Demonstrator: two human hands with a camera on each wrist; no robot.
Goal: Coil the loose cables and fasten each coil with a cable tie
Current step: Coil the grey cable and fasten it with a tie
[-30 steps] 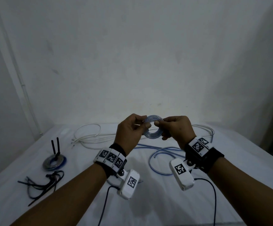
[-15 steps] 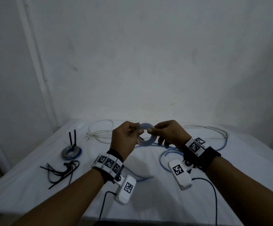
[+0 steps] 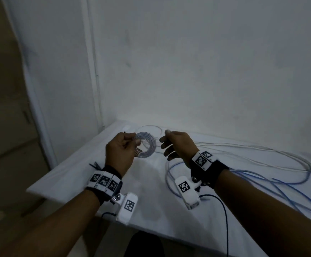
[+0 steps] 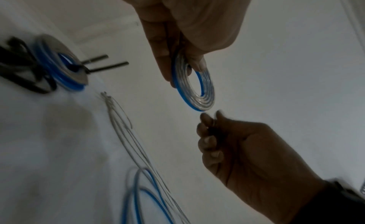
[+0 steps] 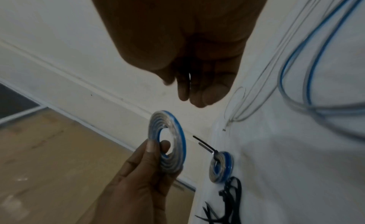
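our left hand (image 3: 120,152) pinches flat clear-blue coil (image 3: 146,147) above table (image 3: 151,201); our right hand (image 3: 178,146) just beside it, fingers loosely curled, holding nothing.

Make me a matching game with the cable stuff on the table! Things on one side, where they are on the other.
Things:
1. flat coil
2. tied coil
3. spare black ties
4. loose blue cable

Places:
A. in a heap beside the tied coil
B. pinched in the left hand
C. spread in big loops on the table
D. lying on the table, tie tails sticking out

Pairs: 1-B, 2-D, 3-A, 4-C
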